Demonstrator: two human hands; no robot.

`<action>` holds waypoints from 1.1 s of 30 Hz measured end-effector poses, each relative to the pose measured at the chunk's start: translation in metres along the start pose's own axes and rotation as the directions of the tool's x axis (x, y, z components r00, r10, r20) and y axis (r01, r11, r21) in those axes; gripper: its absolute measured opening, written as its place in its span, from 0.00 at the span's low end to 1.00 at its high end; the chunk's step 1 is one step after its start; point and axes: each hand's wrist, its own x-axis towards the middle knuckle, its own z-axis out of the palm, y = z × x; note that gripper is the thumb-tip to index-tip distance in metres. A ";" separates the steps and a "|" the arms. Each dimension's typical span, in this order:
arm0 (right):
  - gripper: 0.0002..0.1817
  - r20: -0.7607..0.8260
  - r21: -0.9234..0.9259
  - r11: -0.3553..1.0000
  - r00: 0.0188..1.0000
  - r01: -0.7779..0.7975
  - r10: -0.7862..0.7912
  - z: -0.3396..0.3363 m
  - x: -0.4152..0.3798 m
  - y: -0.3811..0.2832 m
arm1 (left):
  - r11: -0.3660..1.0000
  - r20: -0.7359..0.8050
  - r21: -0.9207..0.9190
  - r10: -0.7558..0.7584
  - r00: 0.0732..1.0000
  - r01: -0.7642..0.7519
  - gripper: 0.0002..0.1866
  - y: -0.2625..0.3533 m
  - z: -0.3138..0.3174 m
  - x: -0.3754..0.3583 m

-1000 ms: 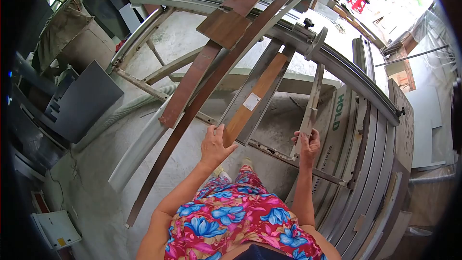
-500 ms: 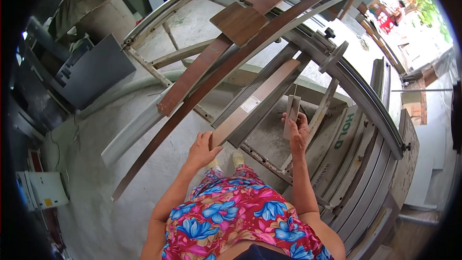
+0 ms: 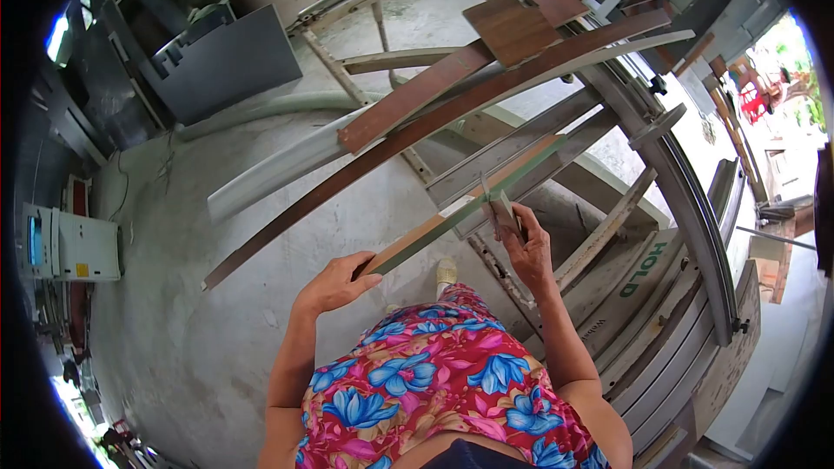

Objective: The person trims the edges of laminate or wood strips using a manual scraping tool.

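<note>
My left hand [image 3: 340, 281] is closed round the near end of a long narrow board [image 3: 421, 239], which is tilted so its green edge shows. The far end of the board lies over grey metal rails [image 3: 521, 143]. My right hand [image 3: 526, 247] grips a small flat light-coloured piece [image 3: 504, 214], held upright against the board's green edge near its middle. A thin strip stands up beside that piece; what it is I cannot make out.
Long brown strips [image 3: 373, 153] and a square brown panel [image 3: 511, 29] lie across the metal frame ahead. Grey panels [image 3: 228, 65] lean at the left, near a white box [image 3: 82, 247]. Stacked boards marked HOLD [image 3: 643, 269] are at the right.
The long board has turned from its pale labelled face to its green edge. My right hand has brought the small piece against it. The view has shifted left.
</note>
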 end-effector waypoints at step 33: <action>0.26 0.415 -0.474 0.728 0.855 0.495 -0.310 0.096 -0.073 -0.037 | 0.916 0.014 -0.211 -0.346 0.938 0.341 0.32 -0.065 0.013 -0.160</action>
